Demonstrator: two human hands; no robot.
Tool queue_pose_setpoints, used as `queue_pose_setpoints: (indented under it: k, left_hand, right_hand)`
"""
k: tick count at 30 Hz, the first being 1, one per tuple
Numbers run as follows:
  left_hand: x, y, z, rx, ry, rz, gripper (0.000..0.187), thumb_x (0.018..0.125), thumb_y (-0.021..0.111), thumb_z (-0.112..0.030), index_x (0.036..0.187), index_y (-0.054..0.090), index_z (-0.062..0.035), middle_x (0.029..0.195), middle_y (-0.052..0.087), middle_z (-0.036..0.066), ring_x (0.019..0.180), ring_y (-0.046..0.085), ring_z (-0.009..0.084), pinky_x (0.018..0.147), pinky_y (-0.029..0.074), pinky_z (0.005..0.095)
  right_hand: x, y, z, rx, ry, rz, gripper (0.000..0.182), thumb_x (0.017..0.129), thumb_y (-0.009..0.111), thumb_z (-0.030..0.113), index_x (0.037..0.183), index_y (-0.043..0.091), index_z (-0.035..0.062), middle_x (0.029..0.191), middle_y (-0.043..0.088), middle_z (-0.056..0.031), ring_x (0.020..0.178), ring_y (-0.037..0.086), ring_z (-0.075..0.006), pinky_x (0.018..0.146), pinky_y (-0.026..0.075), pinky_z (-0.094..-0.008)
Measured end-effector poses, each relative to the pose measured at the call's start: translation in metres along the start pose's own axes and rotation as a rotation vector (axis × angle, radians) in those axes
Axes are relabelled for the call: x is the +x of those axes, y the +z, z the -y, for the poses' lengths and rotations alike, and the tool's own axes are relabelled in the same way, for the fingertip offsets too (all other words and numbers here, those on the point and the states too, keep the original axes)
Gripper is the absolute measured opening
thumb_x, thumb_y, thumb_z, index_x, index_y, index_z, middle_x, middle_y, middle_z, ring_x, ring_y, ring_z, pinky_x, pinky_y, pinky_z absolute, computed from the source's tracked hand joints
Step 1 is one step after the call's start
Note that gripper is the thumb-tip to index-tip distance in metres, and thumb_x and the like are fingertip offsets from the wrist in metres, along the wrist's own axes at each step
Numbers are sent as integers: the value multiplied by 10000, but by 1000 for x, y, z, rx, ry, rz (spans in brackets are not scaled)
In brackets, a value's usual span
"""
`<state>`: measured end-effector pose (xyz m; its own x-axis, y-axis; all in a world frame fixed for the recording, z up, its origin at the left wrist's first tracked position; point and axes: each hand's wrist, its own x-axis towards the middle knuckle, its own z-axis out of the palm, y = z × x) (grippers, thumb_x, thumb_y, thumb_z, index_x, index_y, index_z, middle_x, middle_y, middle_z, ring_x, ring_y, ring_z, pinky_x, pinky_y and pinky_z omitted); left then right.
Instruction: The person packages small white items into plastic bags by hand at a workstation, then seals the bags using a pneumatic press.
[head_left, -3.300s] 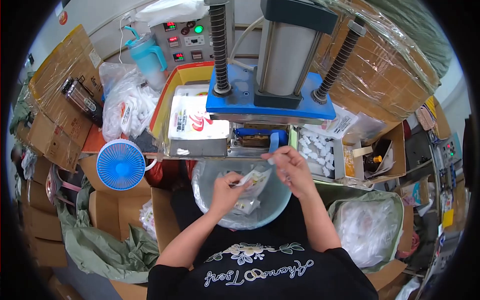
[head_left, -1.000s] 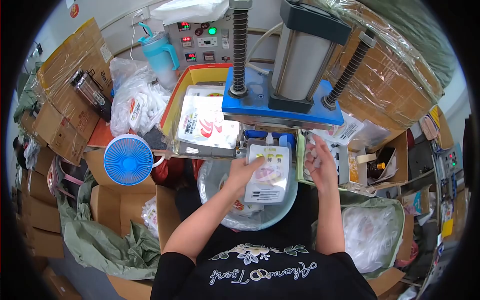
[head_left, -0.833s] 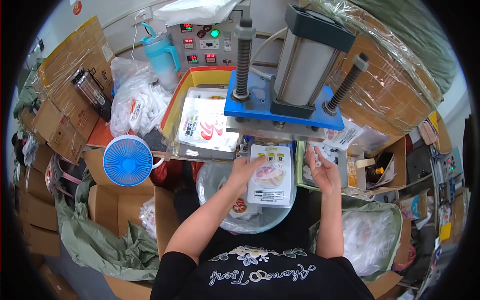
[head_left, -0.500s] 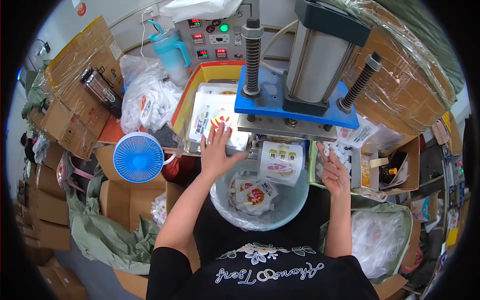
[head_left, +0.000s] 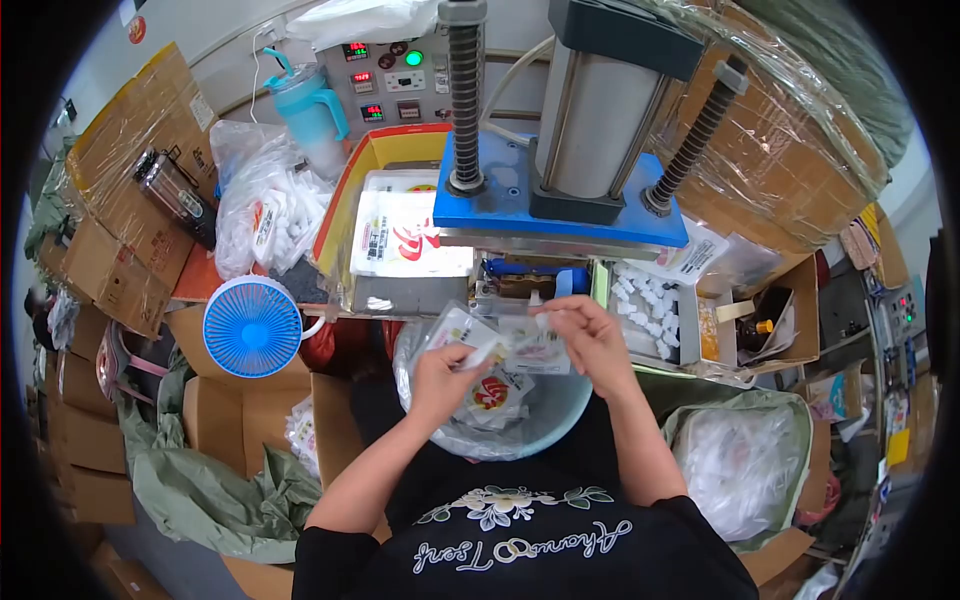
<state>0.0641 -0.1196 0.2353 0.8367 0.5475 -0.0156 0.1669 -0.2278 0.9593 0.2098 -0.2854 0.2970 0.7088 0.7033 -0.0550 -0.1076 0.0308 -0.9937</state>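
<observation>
My left hand [head_left: 438, 385] is closed on the edge of a printed plastic pouch [head_left: 458, 328], held at a tilt over the light-blue tub [head_left: 572, 408]. Just right of it, my right hand [head_left: 596, 348] pinches a small white plastic piece [head_left: 536, 300], partly hidden by the fingers. A second clear printed pouch [head_left: 538, 352] hangs between the hands; what supports it is not plain. Several pouches [head_left: 492, 398] with a red mark lie in the tub. Above stands the press with its blue plate [head_left: 520, 205]. A stack of white pouches [head_left: 405, 235] lies in the red-yellow box to its left.
A bin of small white pieces [head_left: 648, 312] stands right of the press, beside a divided carton [head_left: 790, 335]. A blue fan [head_left: 252, 328] is at left, above an open cardboard box [head_left: 250, 410]. A plastic-lined box [head_left: 745, 470] sits at lower right.
My left hand has left the pouch stack with a pouch and come down over the tub. My right hand has moved left from the bin towards it. The view has shifted slightly.
</observation>
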Motion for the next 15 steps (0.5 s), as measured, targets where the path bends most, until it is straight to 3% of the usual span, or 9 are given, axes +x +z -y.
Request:
queue_pose_setpoints:
  k: [5,7,8,9,11,12,15]
  left_hand:
    - [-9,4,15,3,-32,110,172,824,722,-154,832,715,17,665,646,22,649,523,41,588,413,236]
    - [-10,0,19,-51,-9,129,195,829,719,-179,833,714,16,662,640,7,636,516,42,574,409,234]
    - [-10,-3,20,39,-13,215,211,832,719,-192,831,716,19,671,645,8,642,521,41,577,417,233]
    - [-9,-4,22,128,-16,305,226,835,719,-204,829,717,22,681,650,8,648,526,40,581,425,233]
    - [-1,5,24,50,-61,300,243,843,715,-217,839,717,26,702,661,14,670,540,41,594,438,233]
    - [4,10,21,-29,-109,286,260,851,710,-230,848,717,30,722,672,20,692,553,41,606,450,233]
    - [26,26,6,-212,-152,171,273,862,703,-232,891,712,39,781,690,43,740,584,56,629,472,238]
  right_hand:
    - [-3,11,-21,-83,64,162,159,928,573,116,1058,619,36,1010,695,-59,481,428,-3,388,311,-171]
    - [-7,11,-21,-419,13,208,172,900,601,118,1025,646,10,951,695,-64,750,613,-101,671,480,-251]
    - [-9,13,-18,-442,73,206,178,882,608,107,1011,657,-6,967,689,-86,903,625,-149,822,470,-296]
    - [-8,11,-22,-439,73,200,178,882,608,107,1011,657,-6,967,689,-86,903,625,-149,822,470,-296]
    - [-3,2,-34,-429,-136,133,245,906,592,132,1138,612,55,935,695,-33,579,499,-31,419,334,-199]
    - [0,-1,-35,-430,-137,126,245,906,592,132,1138,612,55,935,695,-33,579,499,-31,419,334,-199]
    - [10,-15,-26,-387,-346,-199,279,910,588,125,1181,585,59,970,693,-44,565,483,-29,414,327,-199]
